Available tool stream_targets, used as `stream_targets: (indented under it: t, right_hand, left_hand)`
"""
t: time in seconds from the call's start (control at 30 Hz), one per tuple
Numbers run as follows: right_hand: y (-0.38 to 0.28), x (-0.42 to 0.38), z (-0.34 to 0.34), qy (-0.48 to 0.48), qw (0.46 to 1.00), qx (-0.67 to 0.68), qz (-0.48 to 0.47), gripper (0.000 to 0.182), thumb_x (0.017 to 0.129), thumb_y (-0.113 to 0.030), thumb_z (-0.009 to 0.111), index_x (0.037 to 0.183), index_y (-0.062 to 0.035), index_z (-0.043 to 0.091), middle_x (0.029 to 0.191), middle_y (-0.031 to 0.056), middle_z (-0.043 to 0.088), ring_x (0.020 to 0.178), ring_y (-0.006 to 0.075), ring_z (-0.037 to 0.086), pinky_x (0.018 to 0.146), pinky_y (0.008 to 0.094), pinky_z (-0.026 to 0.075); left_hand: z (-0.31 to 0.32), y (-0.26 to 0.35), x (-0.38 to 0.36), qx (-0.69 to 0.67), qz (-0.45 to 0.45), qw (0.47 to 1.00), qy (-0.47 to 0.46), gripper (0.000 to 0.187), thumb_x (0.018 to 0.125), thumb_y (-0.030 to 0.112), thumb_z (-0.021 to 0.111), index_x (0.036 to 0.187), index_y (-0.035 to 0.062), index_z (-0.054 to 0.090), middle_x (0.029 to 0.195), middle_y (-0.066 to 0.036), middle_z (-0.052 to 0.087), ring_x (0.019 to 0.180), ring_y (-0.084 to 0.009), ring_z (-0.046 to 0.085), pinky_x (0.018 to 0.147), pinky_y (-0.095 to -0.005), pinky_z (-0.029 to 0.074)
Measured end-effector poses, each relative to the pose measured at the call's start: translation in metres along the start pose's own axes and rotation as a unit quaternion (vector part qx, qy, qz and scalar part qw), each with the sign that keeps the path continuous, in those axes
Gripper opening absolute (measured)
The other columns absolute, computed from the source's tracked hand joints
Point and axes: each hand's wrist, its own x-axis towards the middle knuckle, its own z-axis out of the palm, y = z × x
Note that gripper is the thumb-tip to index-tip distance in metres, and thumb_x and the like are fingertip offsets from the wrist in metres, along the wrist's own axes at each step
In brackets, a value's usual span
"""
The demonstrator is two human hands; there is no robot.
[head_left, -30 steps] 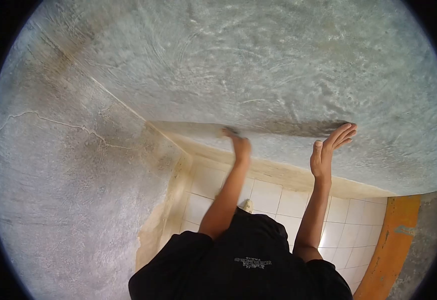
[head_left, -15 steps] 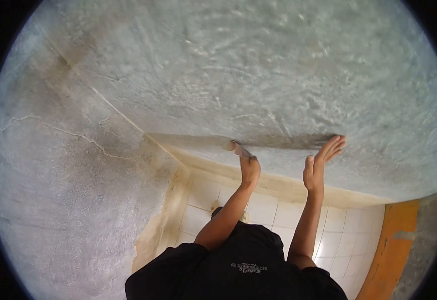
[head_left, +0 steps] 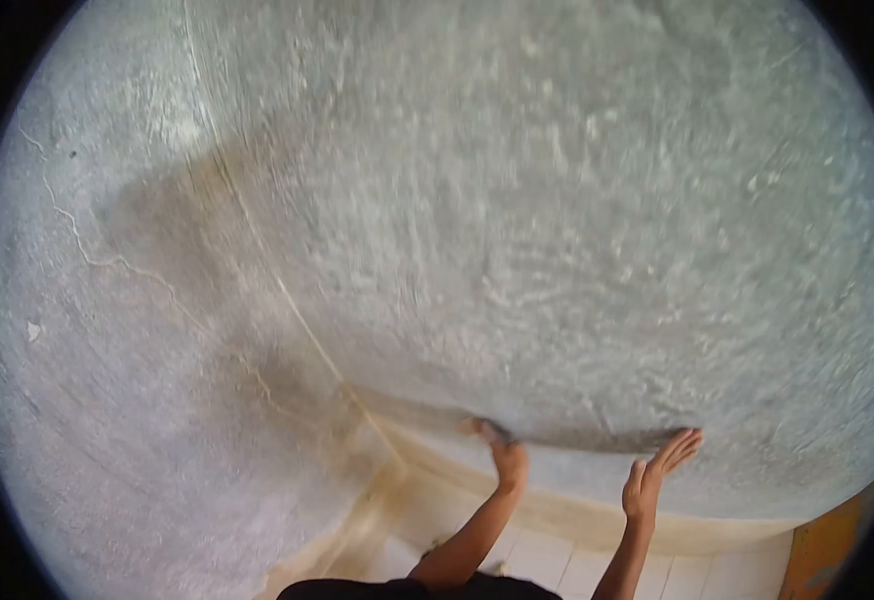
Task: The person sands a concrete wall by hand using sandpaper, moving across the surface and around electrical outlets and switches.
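My left hand (head_left: 510,466) is closed on a small curled sheet that looks like sandpaper (head_left: 498,432), held against the lower part of the rough grey wall (head_left: 557,270). Blur hides the sheet's details. To the right, my right hand (head_left: 657,468) is open, its fingers stretched out and its fingertips at the wall. A dark shadow band runs along the wall between the two hands.
A second wall (head_left: 117,420) with a long crack meets the first at a corner on the left. White floor tiles (head_left: 597,572) and a cream lower wall strip (head_left: 577,510) lie below. An orange painted section (head_left: 822,550) stands at lower right.
My view has tilted upward, so the hands, corner and floor sit lower in the picture and more wall shows. The left hand keeps hold of the sheet; the right stays open.
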Motion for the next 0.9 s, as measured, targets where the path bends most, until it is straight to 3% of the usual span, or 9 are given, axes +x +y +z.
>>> stream_targets:
  t: [0.03,0.13,0.3,0.43,0.53,0.63,0.77,0.83,0.9]
  right_hand:
    - [-0.001,0.0,-0.001,-0.004,1.0,-0.002,0.004,0.095,0.095,-0.068,0.023,0.152,0.002,-0.007,0.159,0.0233,-0.012,0.146,0.0389,-0.016,0.115,0.053,-0.012]
    - [-0.003,0.0,0.005,0.017,1.0,-0.01,0.013,0.093,0.096,-0.066,0.024,0.152,0.0019,-0.006,0.159,0.0233,-0.011,0.147,0.0388,-0.014,0.115,0.0535,-0.011]
    - [-0.011,0.002,0.02,0.067,0.996,-0.057,0.029,0.09,0.097,-0.063,0.025,0.152,0.0009,-0.006,0.16,0.0221,-0.01,0.147,0.0374,-0.013,0.116,0.0528,-0.009]
    - [-0.014,0.002,0.023,0.089,0.99,-0.091,0.054,0.088,0.097,-0.064,0.025,0.153,-0.0025,-0.005,0.16,0.0194,-0.01,0.147,0.0364,-0.013,0.117,0.0532,-0.006]
    - [-0.02,0.002,0.029,0.108,0.989,-0.076,0.071,0.087,0.097,-0.064,0.024,0.154,-0.0049,-0.003,0.161,0.0178,-0.01,0.148,0.0356,-0.012,0.117,0.0541,-0.003]
    - [-0.02,0.005,0.039,0.152,0.983,-0.053,0.084,0.083,0.098,-0.064,0.021,0.155,-0.0079,-0.001,0.161,0.0149,-0.009,0.148,0.0342,-0.011,0.117,0.055,-0.002]
    - [-0.031,0.003,0.054,0.199,0.973,-0.033,0.11,0.076,0.099,-0.061,0.018,0.156,-0.0109,0.004,0.162,0.0118,-0.004,0.149,0.0317,-0.008,0.117,0.0553,-0.002]
    - [-0.042,0.004,0.058,0.209,0.969,-0.058,0.115,0.075,0.1,-0.06,0.016,0.155,-0.0107,0.009,0.162,0.0123,0.001,0.149,0.0316,-0.004,0.118,0.055,-0.001]
    - [-0.053,0.001,0.058,0.204,0.966,-0.108,0.116,0.075,0.1,-0.06,0.014,0.155,-0.0094,0.013,0.161,0.014,0.008,0.149,0.0328,0.002,0.118,0.0545,0.0]
  left_hand:
    - [-0.007,0.051,0.015,0.037,0.051,0.997,0.044,0.057,0.098,0.012,0.04,0.146,-0.011,0.02,0.156,-0.022,0.017,0.145,-0.0319,0.013,0.118,-0.0345,0.006]
    - [-0.025,0.094,0.033,-0.044,0.075,0.996,0.005,0.057,0.1,0.014,0.039,0.147,-0.0087,0.017,0.156,-0.02,0.019,0.145,-0.0287,0.015,0.118,-0.0349,0.008]
    - [-0.041,0.008,0.049,0.004,0.126,0.992,0.004,0.057,0.099,0.013,0.038,0.148,-0.0087,0.017,0.155,-0.021,0.021,0.144,-0.0266,0.016,0.118,-0.0339,0.009]
    - [-0.067,0.058,0.076,-0.135,0.015,0.989,-0.064,0.07,0.084,-0.003,0.038,0.148,-0.0094,0.012,0.155,-0.029,0.013,0.146,-0.0378,0.012,0.12,-0.0386,0.004]
    - [-0.062,0.114,0.063,0.025,0.133,0.991,-0.02,0.062,0.091,0.001,0.035,0.147,-0.0112,0.014,0.154,-0.023,0.023,0.142,-0.0306,0.022,0.118,-0.0362,0.013]
    - [-0.071,0.118,0.067,0.049,0.131,0.989,-0.042,0.07,0.084,-0.006,0.034,0.149,-0.011,0.007,0.157,-0.024,0.015,0.146,-0.0305,0.015,0.118,-0.0352,0.009]
    - [-0.092,0.018,0.088,-0.001,0.008,0.995,-0.095,0.081,0.075,-0.01,0.035,0.149,-0.0109,0.002,0.157,-0.029,0.005,0.148,-0.0354,0.003,0.119,-0.0357,0.003]
    - [-0.095,0.038,0.09,-0.008,0.023,0.995,-0.098,0.083,0.073,-0.011,0.036,0.149,-0.0107,0.004,0.157,-0.03,0.006,0.148,-0.0362,0.004,0.119,-0.0354,0.003]
    - [-0.092,0.13,0.073,0.01,0.103,0.992,-0.073,0.081,0.073,-0.011,0.037,0.149,-0.0104,0.009,0.156,-0.029,0.012,0.147,-0.0352,0.012,0.119,-0.0344,0.006]
